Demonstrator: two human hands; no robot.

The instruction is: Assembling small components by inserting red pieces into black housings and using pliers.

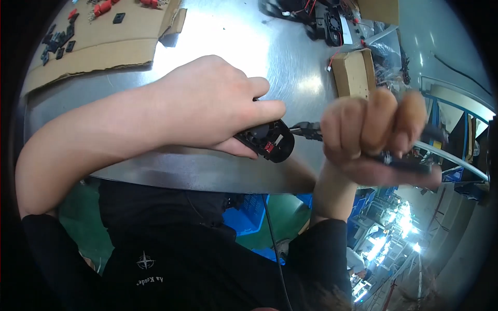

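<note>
My left hand is closed around a black plastic housing and keeps it just over the metal table. A small red part shows inside the housing's open end; the rest of it is hidden under my fingers. On the right, my right hand is wrapped round a pair of pliers with dark handles. The pliers' narrow tip points left and reaches the housing's rim, though I cannot tell if it touches. Motion blurs the right fingers and the handles.
Cardboard at the far left bears small black pieces and red parts. At the far right, a black fan unit lies near an open cardboard box and clear plastic bags. The metal table ends close to my body; a blue crate stands below.
</note>
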